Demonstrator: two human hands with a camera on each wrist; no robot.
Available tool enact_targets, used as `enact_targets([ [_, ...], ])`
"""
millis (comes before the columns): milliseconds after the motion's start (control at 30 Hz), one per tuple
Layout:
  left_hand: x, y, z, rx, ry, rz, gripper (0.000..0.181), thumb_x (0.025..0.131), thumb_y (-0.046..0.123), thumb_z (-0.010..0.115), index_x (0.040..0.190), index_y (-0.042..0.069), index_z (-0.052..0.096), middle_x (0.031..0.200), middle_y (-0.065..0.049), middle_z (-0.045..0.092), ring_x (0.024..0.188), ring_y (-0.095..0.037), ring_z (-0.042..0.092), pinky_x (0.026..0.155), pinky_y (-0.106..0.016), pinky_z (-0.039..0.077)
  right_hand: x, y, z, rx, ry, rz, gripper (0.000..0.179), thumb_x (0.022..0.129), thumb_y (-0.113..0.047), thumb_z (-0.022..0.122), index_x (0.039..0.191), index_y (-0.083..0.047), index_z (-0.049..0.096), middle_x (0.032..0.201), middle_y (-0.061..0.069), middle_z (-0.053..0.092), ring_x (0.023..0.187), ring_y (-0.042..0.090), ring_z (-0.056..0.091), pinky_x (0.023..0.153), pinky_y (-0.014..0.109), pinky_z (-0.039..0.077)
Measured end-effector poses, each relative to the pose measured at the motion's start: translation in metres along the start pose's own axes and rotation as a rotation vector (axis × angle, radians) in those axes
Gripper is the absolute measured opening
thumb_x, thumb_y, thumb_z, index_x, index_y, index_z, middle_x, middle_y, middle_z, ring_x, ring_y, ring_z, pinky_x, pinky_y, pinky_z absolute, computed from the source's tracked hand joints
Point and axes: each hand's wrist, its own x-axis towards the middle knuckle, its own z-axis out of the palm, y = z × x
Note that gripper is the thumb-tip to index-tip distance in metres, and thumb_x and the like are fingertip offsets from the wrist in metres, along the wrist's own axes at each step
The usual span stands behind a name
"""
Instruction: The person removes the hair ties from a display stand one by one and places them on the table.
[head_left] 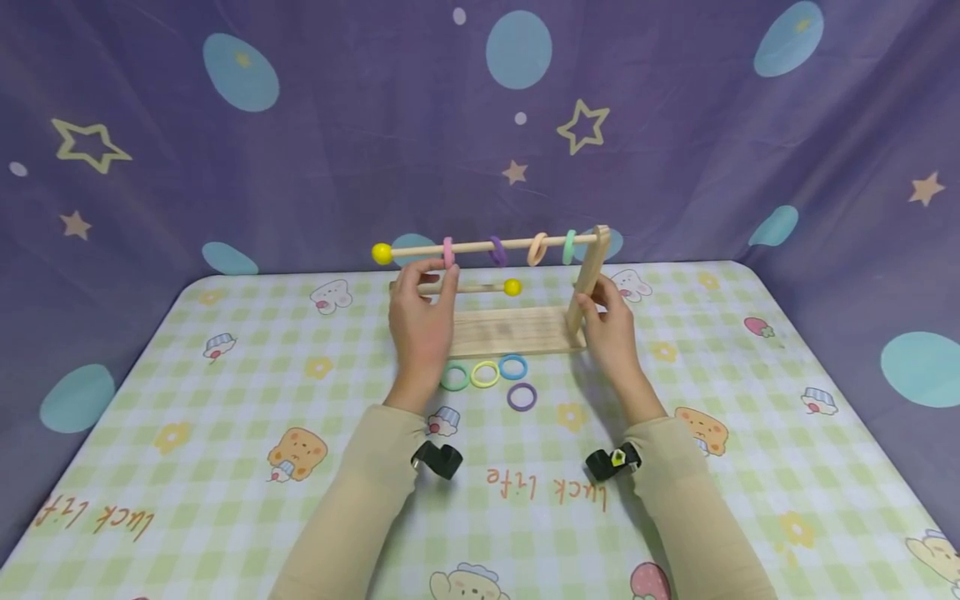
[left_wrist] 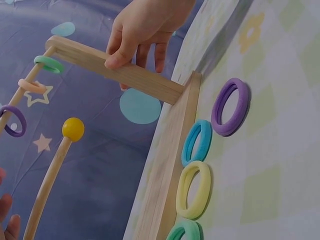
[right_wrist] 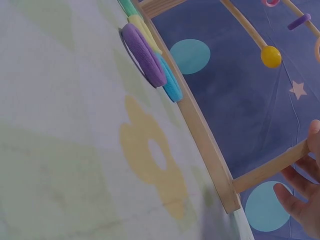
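A wooden rack has a base board, a post on the right and an upper rod with a yellow ball at its free end. My left hand pinches a pink hair tie between thumb and index finger, on the upper rod near the ball. Further right along that rod hang a purple hair tie, a peach one and a mint green one. My right hand grips the post low down, thumb in front. A lower rod with a yellow ball passes behind my left hand.
In front of the base board lie a green hair tie, a yellow hair tie, a blue hair tie and a purple one. A checked cloth covers the table. A purple curtain hangs behind.
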Motion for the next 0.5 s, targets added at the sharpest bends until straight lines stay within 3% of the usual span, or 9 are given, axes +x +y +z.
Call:
enact_targets([
  [500,0.0021,-0.0037,-0.0074,-0.054,0.039,-0.021,0.022,0.094,0.023,0.070,0.108,0.006,0.070,0.104,-0.006,0.068,0.096,-0.022,0.061,0.076,-0.030,0.046,0.0004,0.0010,0.0005,0.000,0.002,0.007,0.043,0.101,-0.019,0.056,0.140,-0.002,0.049,0.128,0.020,0.060,0.118,0.031,0.057,0.093,0.044,0.050],
])
